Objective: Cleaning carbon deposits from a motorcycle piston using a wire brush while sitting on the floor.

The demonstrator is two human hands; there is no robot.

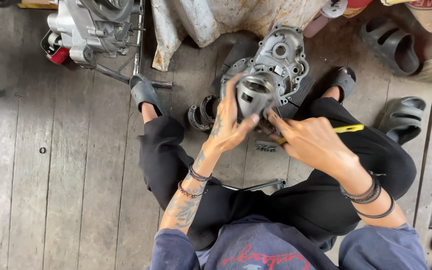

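While the left hand [228, 131] grips a grey cylinder [254, 94] above the lap, fingers wrapped round its wall, the right hand [310, 141] pinches a yellow-handled tool [348, 128] with its tip at the cylinder's lower edge. Just behind lies an engine cover [282, 59] on the plank floor [76, 165]. If the tool slips, it could gouge the cylinder or jab the left fingers.

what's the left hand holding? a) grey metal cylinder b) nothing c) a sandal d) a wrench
a: the left hand grips a grey metal cylinder above the engine case, while the right hand holds a yellow tool.
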